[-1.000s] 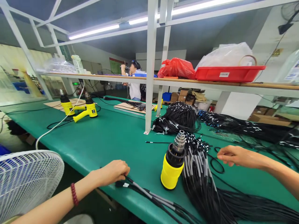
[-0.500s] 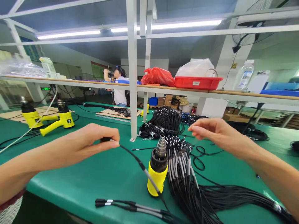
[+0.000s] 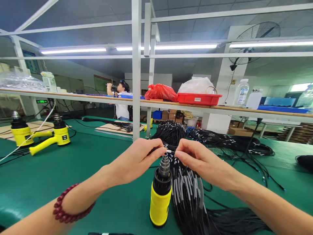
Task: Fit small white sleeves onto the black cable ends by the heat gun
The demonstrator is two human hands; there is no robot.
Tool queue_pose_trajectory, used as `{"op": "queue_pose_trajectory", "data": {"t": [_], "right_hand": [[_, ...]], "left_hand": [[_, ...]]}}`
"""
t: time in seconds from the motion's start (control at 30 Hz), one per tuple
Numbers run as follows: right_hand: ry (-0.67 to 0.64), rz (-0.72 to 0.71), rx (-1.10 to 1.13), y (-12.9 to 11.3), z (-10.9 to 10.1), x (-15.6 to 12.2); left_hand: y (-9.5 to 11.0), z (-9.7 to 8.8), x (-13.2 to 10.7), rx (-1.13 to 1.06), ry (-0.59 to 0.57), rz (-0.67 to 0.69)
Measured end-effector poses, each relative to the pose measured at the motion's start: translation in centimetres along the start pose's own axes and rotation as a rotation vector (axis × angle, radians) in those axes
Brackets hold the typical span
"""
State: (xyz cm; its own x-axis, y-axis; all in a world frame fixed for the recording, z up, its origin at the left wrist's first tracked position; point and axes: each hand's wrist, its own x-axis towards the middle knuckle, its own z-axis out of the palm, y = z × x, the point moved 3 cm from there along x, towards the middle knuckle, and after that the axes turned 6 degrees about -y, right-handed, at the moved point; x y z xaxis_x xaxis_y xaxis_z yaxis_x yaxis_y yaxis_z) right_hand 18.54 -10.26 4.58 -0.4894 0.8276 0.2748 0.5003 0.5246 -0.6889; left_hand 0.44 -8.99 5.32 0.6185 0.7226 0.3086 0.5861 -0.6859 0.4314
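Note:
My left hand point(image 3: 137, 160) and my right hand point(image 3: 195, 160) meet above the metal nozzle of a yellow heat gun point(image 3: 160, 192) that stands upright on the green table point(image 3: 97, 163). Both hands pinch one thin black cable with a white end point(image 3: 168, 151), held level right over the nozzle tip. A red bead bracelet point(image 3: 70, 204) sits on my left wrist. Just right of the heat gun lies a thick bundle of black cables with grey sleeves point(image 3: 188, 192).
Two more yellow heat guns point(image 3: 57, 135) stand at the far left. Coils of black cables point(image 3: 171, 132) lie behind a white frame post point(image 3: 136, 81). A shelf carries a red tray point(image 3: 199, 98), bags and bottles. Another person point(image 3: 121, 98) stands far back.
My left hand lifted a cable off the table edge and carried it right. My right hand came in from the right and took its other side over the nozzle.

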Motion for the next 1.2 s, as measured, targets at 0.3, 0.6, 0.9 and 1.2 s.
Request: {"op": "queue_pose_trajectory", "data": {"t": [0.3,0.6,0.9,1.2], "right_hand": [[0.043,0.055,-0.078,2.2,0.2,1.4],[0.061,0.087,-0.113,3.1,0.5,3.0],[0.045,0.105,-0.130,4.0,0.8,3.5],[0.037,0.104,-0.142,4.3,0.7,3.5]], "left_hand": [[-2.5,0.8,0.2,-0.042,-0.075,-0.128],[-4.7,1.3,0.8,-0.158,-0.050,-0.161],[-5.5,2.1,0.8,-0.222,-0.009,-0.174],[-5.5,2.4,1.0,-0.324,0.042,-0.212]]}}
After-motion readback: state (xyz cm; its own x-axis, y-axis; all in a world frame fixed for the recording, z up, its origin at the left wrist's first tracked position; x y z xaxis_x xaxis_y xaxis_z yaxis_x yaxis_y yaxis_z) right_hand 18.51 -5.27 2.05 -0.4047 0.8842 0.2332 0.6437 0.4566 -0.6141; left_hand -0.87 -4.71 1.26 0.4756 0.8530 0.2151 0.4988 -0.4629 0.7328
